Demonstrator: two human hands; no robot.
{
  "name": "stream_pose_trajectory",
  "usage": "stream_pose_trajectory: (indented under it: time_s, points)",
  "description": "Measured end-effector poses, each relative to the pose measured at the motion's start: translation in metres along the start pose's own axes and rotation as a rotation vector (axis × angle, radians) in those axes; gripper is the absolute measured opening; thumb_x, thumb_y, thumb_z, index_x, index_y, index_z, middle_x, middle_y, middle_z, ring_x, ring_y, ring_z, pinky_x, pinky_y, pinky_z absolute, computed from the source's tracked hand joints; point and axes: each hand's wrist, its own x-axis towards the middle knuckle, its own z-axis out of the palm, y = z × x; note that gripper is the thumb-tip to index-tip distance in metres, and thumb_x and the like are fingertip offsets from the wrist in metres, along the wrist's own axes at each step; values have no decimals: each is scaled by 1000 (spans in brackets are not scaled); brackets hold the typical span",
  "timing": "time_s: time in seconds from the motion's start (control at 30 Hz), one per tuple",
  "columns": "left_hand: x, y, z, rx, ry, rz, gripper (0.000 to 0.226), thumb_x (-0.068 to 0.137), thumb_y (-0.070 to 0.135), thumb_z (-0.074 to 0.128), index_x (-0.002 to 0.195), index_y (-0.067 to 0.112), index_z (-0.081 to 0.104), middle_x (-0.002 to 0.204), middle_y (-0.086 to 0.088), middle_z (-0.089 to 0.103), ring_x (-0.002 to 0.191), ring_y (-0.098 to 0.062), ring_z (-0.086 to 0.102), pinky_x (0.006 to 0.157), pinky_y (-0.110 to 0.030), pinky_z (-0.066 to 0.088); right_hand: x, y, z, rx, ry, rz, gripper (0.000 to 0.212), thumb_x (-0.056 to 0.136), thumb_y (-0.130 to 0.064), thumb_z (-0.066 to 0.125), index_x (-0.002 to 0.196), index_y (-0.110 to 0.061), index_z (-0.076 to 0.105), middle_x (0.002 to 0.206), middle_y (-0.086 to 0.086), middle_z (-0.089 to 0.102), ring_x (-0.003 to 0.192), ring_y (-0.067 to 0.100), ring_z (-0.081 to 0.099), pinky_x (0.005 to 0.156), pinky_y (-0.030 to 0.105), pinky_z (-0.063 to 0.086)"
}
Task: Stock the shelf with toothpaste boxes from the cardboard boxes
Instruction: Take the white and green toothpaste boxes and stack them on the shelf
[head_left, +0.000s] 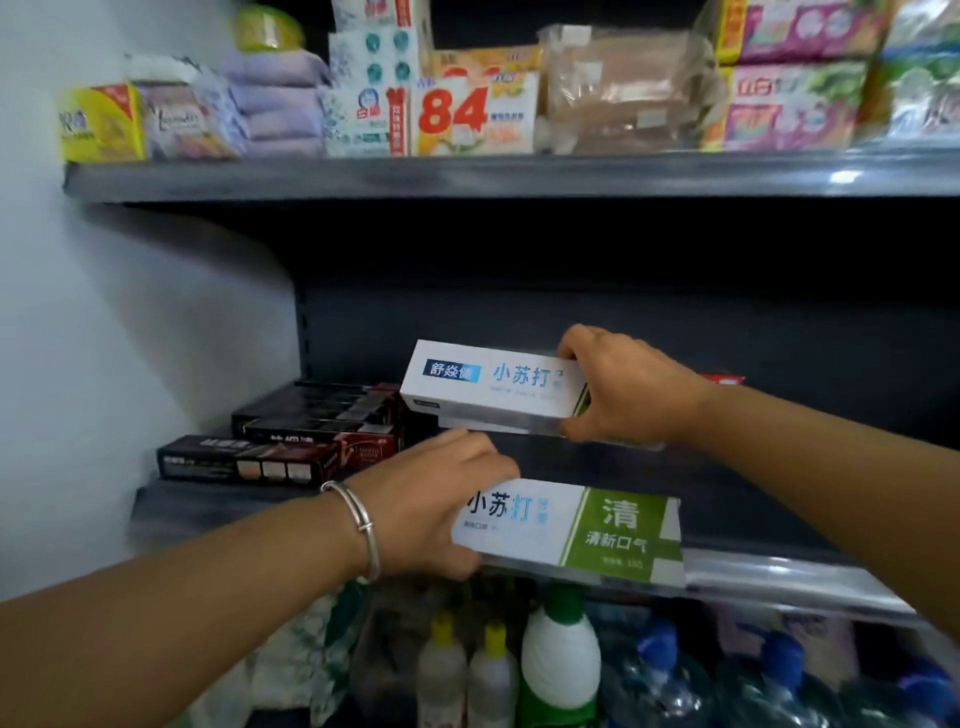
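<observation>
At centre frame, over the middle shelf (218, 506), the right hand (618, 387) pinches a white toothpaste box (491, 382) reading 小苏打; lower down, the left hand (441, 506) grips another box (576, 530) marked 清新口气, beside dark boxes (291, 436).

Both forearms reach forward and upward into the frame, converging toward the centre. The left hand (441, 499) lies lower and nearer, back of the hand uppermost, fingers curled over the left end of a box (571, 530), thumb beneath; a metal bangle (358, 525) circles the wrist. The right hand (618, 387) sits higher and farther in, back toward the camera, wrist bent slightly inward. Its grip pinches the right end of a second box (493, 382), fingers over the top edge, thumb under the bottom edge. The sleeves are not visible; both arms are bare.
</observation>
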Motion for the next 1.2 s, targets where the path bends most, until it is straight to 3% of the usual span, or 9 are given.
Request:
stream_pose_trajectory:
  time_s: [0.13,0.3,0.47,0.63,1.07,1.2]
  points:
    - [25,-31,3,23,20,-31,57,72,33,69,122,26,44,101,16,29,93,1,24,81,-12,26,43,12,9,-86,-16,29,61,76,-34,72,122,-15,37,109,7,58,89,25,58,74,38,51]
    - [58,-74,22,23,18,-48,61,71,33,71,125,26,43,110,10,39,103,-6,34,93,-20,37,95,36,41,-190,-23,-8,81,81,-36,68,145,-19,22,135,8,44,117,27,49,93,36,42]
    - [89,-112,45,17,21,-46,60,69,33,71,122,24,47,112,7,42,106,-8,37,96,-25,39,141,60,80,-210,-34,51,83,76,-40,73,143,-21,28,139,6,40,128,27,38,107,41,34]
    - [112,-138,67,18,7,-46,68,71,34,71,131,23,43,119,5,42,114,-10,37,102,-25,35,171,72,109,-233,-38,74,86,74,-39,75,143,-21,28,140,7,39,130,27,34,107,40,30]
    - [130,-161,96,-16,-55,-32,67,71,31,70,131,22,44,119,3,44,114,-13,39,100,-26,37,200,78,169,-236,-99,29,91,74,-35,75,147,-27,21,142,5,34,129,26,28,105,38,25]
    - [127,-164,100,-19,-70,-46,69,71,32,70,133,24,41,119,4,42,115,-12,38,101,-27,37,209,78,170,-231,-110,35,76,86,-41,62,148,-27,20,148,3,33,134,25,24,106,38,26]
